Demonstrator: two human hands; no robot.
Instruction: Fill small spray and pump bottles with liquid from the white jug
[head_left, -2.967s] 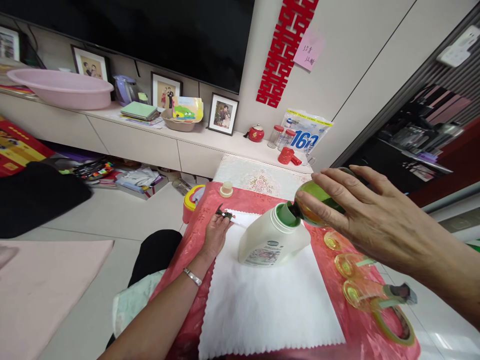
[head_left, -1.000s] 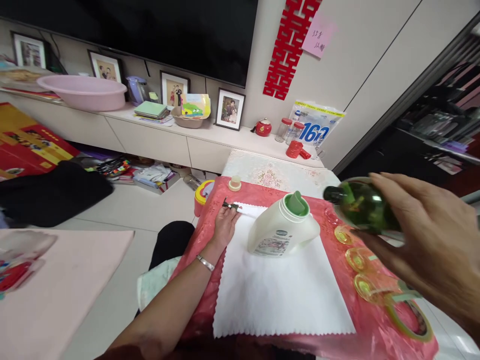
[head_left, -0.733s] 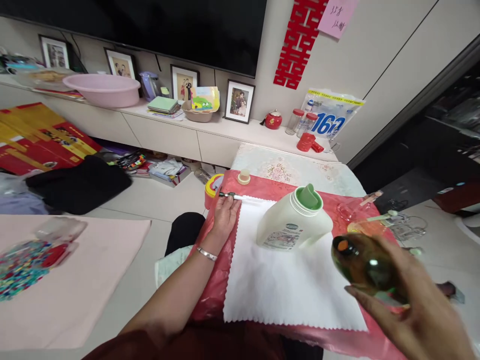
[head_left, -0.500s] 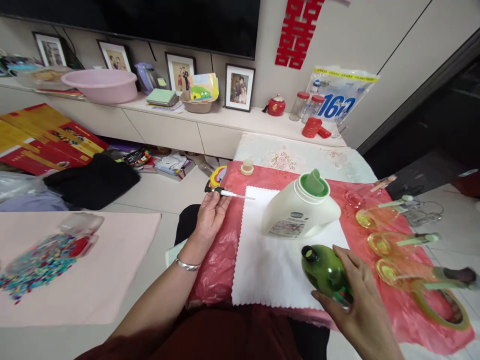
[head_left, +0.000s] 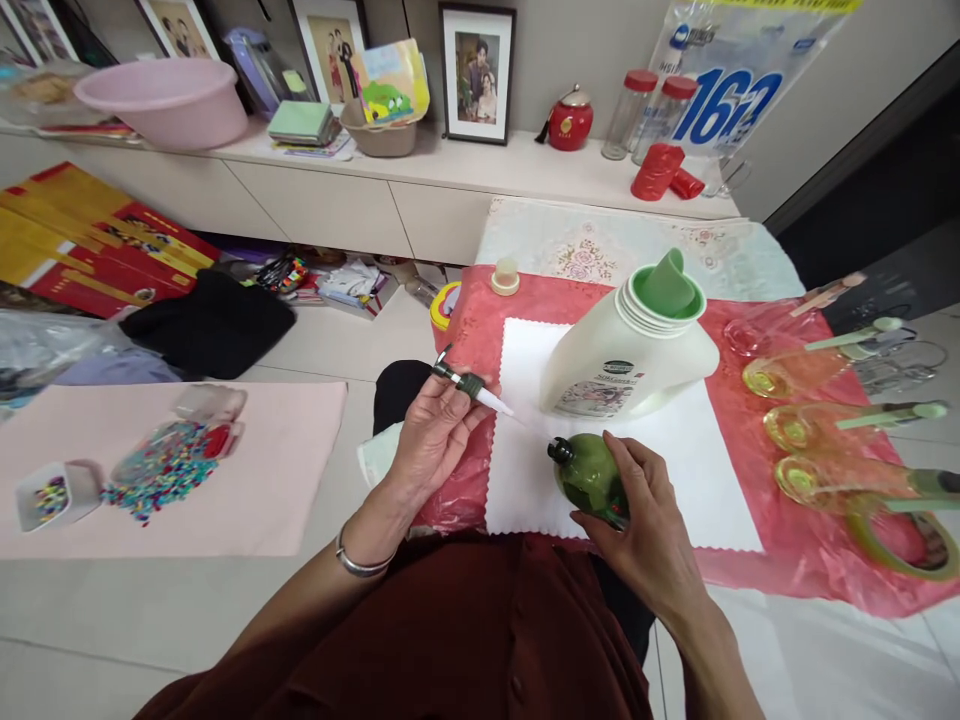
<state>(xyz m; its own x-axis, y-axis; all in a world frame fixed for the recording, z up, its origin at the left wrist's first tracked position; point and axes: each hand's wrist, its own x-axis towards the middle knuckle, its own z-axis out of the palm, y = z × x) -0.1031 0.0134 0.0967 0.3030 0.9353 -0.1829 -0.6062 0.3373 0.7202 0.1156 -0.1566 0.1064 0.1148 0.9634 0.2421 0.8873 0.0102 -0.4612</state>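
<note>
Between the fingers of my left hand is a pump head, dark green and silver, its white nozzle part and thin tube pointing right. My right hand is wrapped round a green bottle, which tilts with its black-rimmed open neck toward the pump head. The tube's tip lies close to the neck; whether it touches I cannot tell. Behind the bottle, a large cream jug with a green pouring spout stands on the white cloth. A pale cap rests at the back left.
Several glasses of yellowish liquid with sticks line the right side of the red plastic sheet. A tape roll lies near them. To the left, a pink mat holds spilled coloured beads and a white container.
My right hand has brought the green bottle left, closer to the pump head. The pump head has turned so its tube slopes down toward the bottle's neck. The view has shifted downward.
</note>
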